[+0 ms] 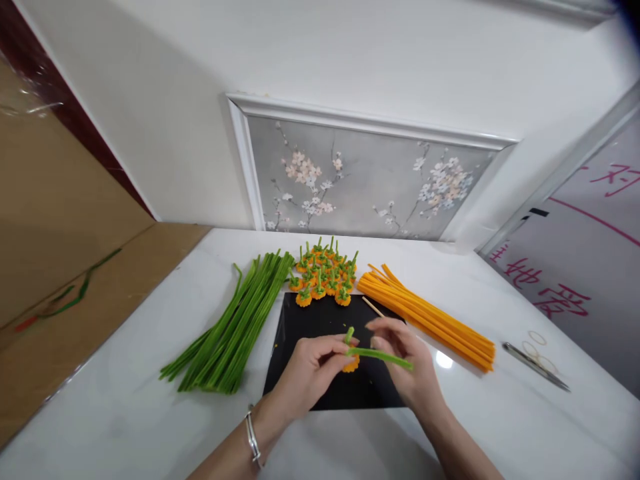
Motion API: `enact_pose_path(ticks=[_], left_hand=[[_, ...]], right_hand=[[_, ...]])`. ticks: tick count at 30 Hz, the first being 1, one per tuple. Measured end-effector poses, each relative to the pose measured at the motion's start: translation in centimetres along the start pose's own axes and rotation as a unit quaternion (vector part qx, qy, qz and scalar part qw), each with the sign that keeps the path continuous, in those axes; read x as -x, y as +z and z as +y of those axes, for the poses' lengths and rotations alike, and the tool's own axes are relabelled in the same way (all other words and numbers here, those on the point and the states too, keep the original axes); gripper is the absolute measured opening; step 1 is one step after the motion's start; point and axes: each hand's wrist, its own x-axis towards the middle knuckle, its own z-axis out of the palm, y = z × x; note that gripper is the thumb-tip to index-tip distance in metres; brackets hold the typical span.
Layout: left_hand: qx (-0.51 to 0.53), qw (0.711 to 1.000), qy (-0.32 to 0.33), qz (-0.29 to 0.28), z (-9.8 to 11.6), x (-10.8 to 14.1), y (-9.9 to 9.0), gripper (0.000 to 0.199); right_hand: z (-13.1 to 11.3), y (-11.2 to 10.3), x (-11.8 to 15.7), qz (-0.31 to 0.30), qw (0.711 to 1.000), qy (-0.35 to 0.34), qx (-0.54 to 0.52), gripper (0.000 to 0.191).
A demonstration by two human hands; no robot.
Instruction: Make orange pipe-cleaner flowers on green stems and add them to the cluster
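Left hand (313, 363) partly hides black mat (305, 327) beside green stems (243, 327).

Single head-worn camera faces forward and down, near above left hand (306, 368) and right hand (411, 363), across white tabletop (125, 400) toward wall panel (370, 180)

On a glossy white tabletop (520, 427), a flat black rectangular mat (300, 333) lies centrally, beneath the left hand (310, 367) and right hand (407, 360). Just behind the mat sits a cluster of small orange-and-green fuzzy pieces (319, 291). Left of the mat lies a bundle of long green fuzzy stems (240, 327); right, a bundle of orange fuzzy stems (427, 317). Farther right lies a slim metal tool (537, 367). Behind the tabletop is a white-framed grey floral panel (370, 180).
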Motion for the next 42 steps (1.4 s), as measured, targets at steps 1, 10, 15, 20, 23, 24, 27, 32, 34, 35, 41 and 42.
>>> enact_pose_path(ticks=[1, 10, 15, 20, 23, 24, 27, 32, 34, 35, 41, 42], left_hand=[[-0.01, 1.0, 0.006, -0.026, 0.1, 0.0, 0.0, 0.019], [-0.007, 1.0, 0.008, -0.01, 0.0, -0.3, 0.0, 0.02], [-0.003, 0.997, -0.008, 0.078, -0.4, -0.4, 0.1, 0.015], [0.019, 0.993, -0.005, 0.113, -0.6, -0.2, 0.6, 0.018], [0.077, 0.986, -0.05, 0.14, -0.5, -0.2, 0.9, 0.015], [0.101, 0.982, -0.064, 0.146, -0.4, -0.2, 1.1, 0.014], [0.166, 0.968, -0.101, 0.16, -0.5, -0.2, 1.4, 0.016], [0.201, 0.958, -0.119, 0.166, -0.9, -0.2, 1.5, 0.019], [0.206, 0.958, -0.115, 0.166, -0.9, -0.3, 1.3, 0.02], [0.211, 0.956, -0.116, 0.168, -0.8, -0.3, 1.2, 0.021], [0.203, 0.955, -0.134, 0.17, -0.6, -0.3, 1.1, 0.024], [0.195, 0.958, -0.126, 0.166, -0.6, -0.2, 1.1, 0.022]], right_hand=[[0.2, 0.1, -0.2, -0.024, 0.999, 0.026, -0.018, 0.017], [-0.1, 1.0, -0.1, -0.081, 0.997, -0.008, -0.012, 0.019], [-0.8, 1.7, 0.5, -0.035, 0.993, -0.095, 0.063, 0.02], [-1.3, 3.0, 1.3, -0.009, 0.981, -0.154, 0.12, 0.018], [-1.7, 3.5, 1.8, -0.015, 0.973, -0.175, 0.153, 0.017], [-1.8, 3.7, 1.9, -0.016, 0.969, -0.181, 0.165, 0.017], [-2.2, 3.9, 2.0, -0.025, 0.96, -0.197, 0.196, 0.018], [-2.3, 3.7, 1.7, -0.026, 0.964, -0.201, 0.171, 0.019], [-2.0, 3.1, 1.5, -0.026, 0.977, -0.177, 0.112, 0.018], [-1.7, 2.8, 1.4, -0.027, 0.985, -0.15, 0.079, 0.017], [-0.3, 2.4, 1.4, -0.015, 0.977, 0.191, -0.098, 0.013], [-0.3, 2.7, 1.5, -0.036, 0.966, 0.222, -0.125, 0.017]])
